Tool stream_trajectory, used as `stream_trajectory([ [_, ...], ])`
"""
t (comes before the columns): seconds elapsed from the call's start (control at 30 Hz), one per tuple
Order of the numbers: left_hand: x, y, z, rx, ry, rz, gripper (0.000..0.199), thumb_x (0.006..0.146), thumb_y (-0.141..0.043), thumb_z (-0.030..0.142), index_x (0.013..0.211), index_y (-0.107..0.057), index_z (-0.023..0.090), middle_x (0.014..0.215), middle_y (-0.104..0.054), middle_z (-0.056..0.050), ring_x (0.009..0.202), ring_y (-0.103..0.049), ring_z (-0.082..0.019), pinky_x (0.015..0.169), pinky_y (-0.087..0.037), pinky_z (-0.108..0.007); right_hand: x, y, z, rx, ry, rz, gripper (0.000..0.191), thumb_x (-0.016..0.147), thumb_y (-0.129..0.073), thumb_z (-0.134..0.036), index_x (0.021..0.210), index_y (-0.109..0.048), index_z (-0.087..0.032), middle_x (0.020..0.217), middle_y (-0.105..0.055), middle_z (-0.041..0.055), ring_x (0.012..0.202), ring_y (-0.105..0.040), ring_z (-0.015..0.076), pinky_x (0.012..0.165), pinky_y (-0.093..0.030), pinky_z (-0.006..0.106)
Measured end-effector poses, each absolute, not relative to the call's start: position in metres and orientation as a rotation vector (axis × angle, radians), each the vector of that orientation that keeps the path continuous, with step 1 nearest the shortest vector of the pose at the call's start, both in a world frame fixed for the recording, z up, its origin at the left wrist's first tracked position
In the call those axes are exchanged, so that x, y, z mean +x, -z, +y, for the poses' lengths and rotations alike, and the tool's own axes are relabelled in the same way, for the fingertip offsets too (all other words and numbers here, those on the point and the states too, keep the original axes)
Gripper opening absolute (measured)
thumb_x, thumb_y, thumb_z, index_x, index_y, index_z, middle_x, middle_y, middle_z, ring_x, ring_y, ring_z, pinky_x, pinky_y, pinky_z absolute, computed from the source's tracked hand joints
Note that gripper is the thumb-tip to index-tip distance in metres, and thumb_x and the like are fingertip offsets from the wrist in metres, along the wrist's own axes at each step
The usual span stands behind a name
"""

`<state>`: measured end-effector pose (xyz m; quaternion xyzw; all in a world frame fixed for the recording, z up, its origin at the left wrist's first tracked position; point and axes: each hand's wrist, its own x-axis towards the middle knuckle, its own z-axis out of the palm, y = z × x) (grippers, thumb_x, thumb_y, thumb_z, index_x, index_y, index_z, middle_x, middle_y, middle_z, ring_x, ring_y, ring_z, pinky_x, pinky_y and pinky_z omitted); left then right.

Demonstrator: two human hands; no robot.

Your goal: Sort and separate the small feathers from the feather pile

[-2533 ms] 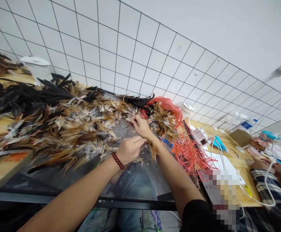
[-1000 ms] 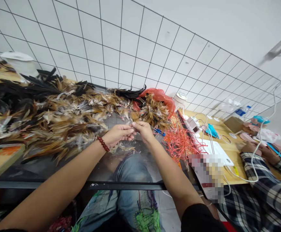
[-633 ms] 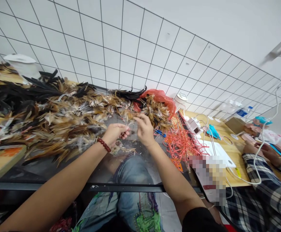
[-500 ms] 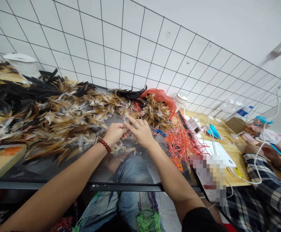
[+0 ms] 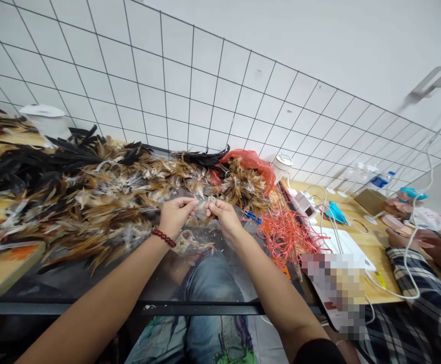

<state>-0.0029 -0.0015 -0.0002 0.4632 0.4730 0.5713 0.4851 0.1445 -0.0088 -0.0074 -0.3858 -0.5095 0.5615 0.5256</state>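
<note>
My left hand (image 5: 178,215), with a dark red bead bracelet (image 5: 164,237) on its wrist, is closed in a pinch. Close beside it, my right hand (image 5: 223,216) also pinches, thumb against fingers. Something small and pale shows between the fingertips; its kind is too small to tell. Brown and white feathers (image 5: 125,202) lie in a heap to the left and behind the hands. Under my hands, a clear round thing (image 5: 183,240) and pale feather scraps (image 5: 205,246) rest on the dark transparent tabletop (image 5: 160,275).
Black feathers (image 5: 49,162) lie at the far left. To the right are a red plastic bag (image 5: 251,164), blue-handled scissors (image 5: 252,217), tangled red strips (image 5: 281,232), a phone (image 5: 328,298) and white cables. A person in a plaid sleeve (image 5: 413,273) sits at the right. A wire grid stands behind.
My hands have drawn slightly apart. The right fingers, stretched out before, are now curled into a pinch. The whole view has tilted up slightly.
</note>
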Motion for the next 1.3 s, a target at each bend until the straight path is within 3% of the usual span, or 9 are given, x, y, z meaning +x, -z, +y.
stream_trajectory([
  [0.1, 0.000, 0.001, -0.003, 1.132, -1.375, 1.009, 0.032, 0.055, -0.081, 0.036, 0.076, -0.072, 0.013, 0.067, -0.067, -0.003, 0.057, -0.055, -0.011, 0.058, -0.045, -0.023, 0.139, 0.005, -0.015, -0.903, -1.405, -1.188, 0.029, 0.066, -0.068, -0.045, 0.070, -0.062, -0.016, 0.057, -0.054, -0.0023, 0.052, -0.039, 0.0085, 0.054, -0.026, 0.023],
  [0.2, 0.003, 0.003, -0.006, 1.169, -1.325, 0.865, 0.035, 0.063, -0.077, 0.041, 0.086, -0.074, 0.014, 0.083, -0.070, -0.006, 0.076, -0.060, -0.015, 0.075, -0.047, -0.028, 0.136, 0.004, -0.018, -0.913, -1.407, -1.231, 0.032, 0.066, -0.067, -0.046, 0.062, -0.058, -0.016, 0.055, -0.052, -0.0027, 0.051, -0.036, 0.0079, 0.054, -0.025, 0.023],
  [0.37, 0.003, 0.004, -0.008, 1.256, -1.297, 0.829, 0.025, 0.069, -0.073, 0.039, 0.075, -0.076, 0.015, 0.082, -0.070, -0.007, 0.092, -0.058, -0.019, 0.086, -0.044, -0.028, 0.133, 0.005, -0.018, -0.955, -1.356, -1.301, 0.037, 0.067, -0.065, -0.049, 0.053, -0.055, -0.016, 0.052, -0.049, -0.0029, 0.050, -0.033, 0.0074, 0.054, -0.023, 0.023],
  [0.57, 0.005, 0.005, -0.009, 1.101, -1.249, 0.842, 0.033, 0.063, -0.077, 0.037, 0.087, -0.076, 0.015, 0.088, -0.071, -0.008, 0.085, -0.060, -0.017, 0.075, -0.045, -0.026, 0.131, 0.005, -0.017, -1.010, -1.310, -1.315, 0.038, 0.067, -0.063, -0.050, 0.052, -0.056, -0.017, 0.049, -0.048, -0.0030, 0.049, -0.031, 0.0074, 0.052, -0.022, 0.023],
  [0.8, 0.003, 0.002, -0.009, 0.936, -1.351, 0.824, 0.026, 0.058, -0.079, 0.034, 0.073, -0.073, 0.013, 0.079, -0.069, -0.006, 0.068, -0.056, -0.012, 0.057, -0.043, -0.022, 0.123, 0.003, -0.024, -1.038, -1.320, -1.352, 0.043, 0.068, -0.061, -0.057, 0.053, -0.053, -0.018, 0.046, -0.046, -0.0041, 0.041, -0.028, 0.0062, 0.045, -0.021, 0.023],
  [0.9, 0.003, 0.001, -0.010, 0.957, -1.263, 0.761, 0.029, 0.062, -0.077, 0.036, 0.077, -0.072, 0.012, 0.068, -0.064, -0.003, 0.055, -0.050, -0.009, 0.051, -0.040, -0.021, 0.119, 0.005, -0.025, -1.034, -1.317, -1.315, 0.044, 0.068, -0.061, -0.057, 0.051, -0.052, -0.018, 0.045, -0.044, -0.0043, 0.040, -0.027, 0.0057, 0.044, -0.020, 0.023],
  [1.03, 0.005, 0.000, -0.011, 0.956, -1.142, 0.688, 0.030, 0.065, -0.075, 0.036, 0.081, -0.071, 0.011, 0.065, -0.063, -0.002, 0.048, -0.046, -0.007, 0.048, -0.038, -0.022, 0.123, 0.007, -0.023, -1.018, -1.308, -1.305, 0.043, 0.070, -0.060, -0.055, 0.051, -0.052, -0.017, 0.047, -0.045, -0.0033, 0.045, -0.033, 0.0072, 0.047, -0.025, 0.022],
  [1.2, 0.007, -0.002, -0.012, 0.987, -1.285, 0.772, 0.029, 0.068, -0.072, 0.041, 0.073, -0.064, 0.014, 0.070, -0.064, -0.003, 0.066, -0.057, -0.012, 0.060, -0.045, -0.022, 0.149, 0.001, -0.011, -1.169, -0.950, -1.492, 0.028, 0.072, -0.064, -0.045, 0.065, -0.064, -0.018, 0.059, -0.055, -0.0020, 0.059, -0.044, 0.0113, 0.058, -0.033, 0.023],
  [1.3, 0.008, -0.003, -0.013, 1.031, -1.221, 0.781, 0.030, 0.072, -0.069, 0.044, 0.073, -0.058, 0.016, 0.055, -0.050, 0.004, 0.044, -0.042, -0.006, 0.044, -0.035, -0.018, 0.160, -0.004, -0.007, -1.136, -0.811, -1.416, 0.023, 0.076, -0.060, -0.041, 0.077, -0.069, -0.019, 0.068, -0.059, -0.0008, 0.066, -0.048, 0.0130, 0.063, -0.036, 0.024],
])
